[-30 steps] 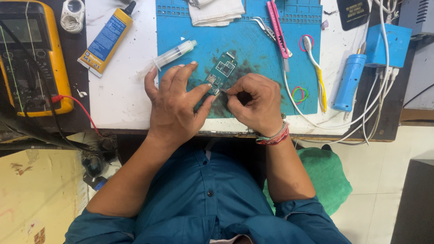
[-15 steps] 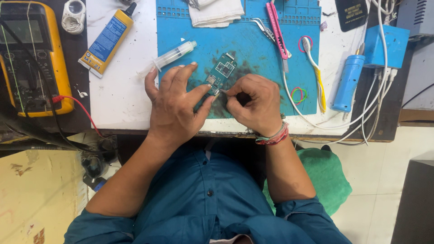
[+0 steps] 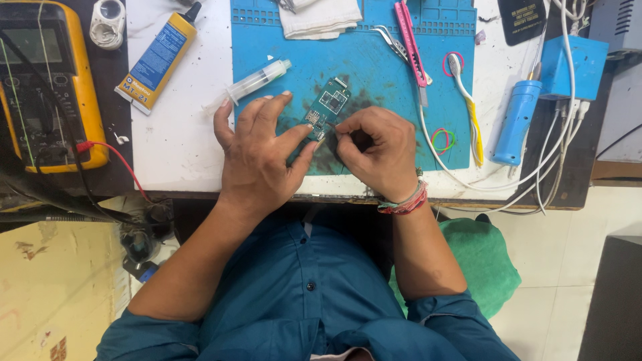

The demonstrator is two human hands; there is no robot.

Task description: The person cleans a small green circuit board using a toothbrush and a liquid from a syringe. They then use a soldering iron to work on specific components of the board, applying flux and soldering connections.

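Left hand [image 3: 257, 150] pins small green circuit board [image 3: 328, 107] flat on blue work mat [image 3: 374, 80] w/ fingertips, steadying it. Right hand [image 3: 378, 150] pinches thin tool, tip at board's lower edge; syringe [image 3: 257, 80] lies near.

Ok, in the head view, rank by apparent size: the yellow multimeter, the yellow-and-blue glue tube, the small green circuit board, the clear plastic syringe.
1. Yellow multimeter, largest though cut off by the frame.
2. Yellow-and-blue glue tube.
3. Clear plastic syringe.
4. Small green circuit board, partly hidden by the left hand, so unsure.
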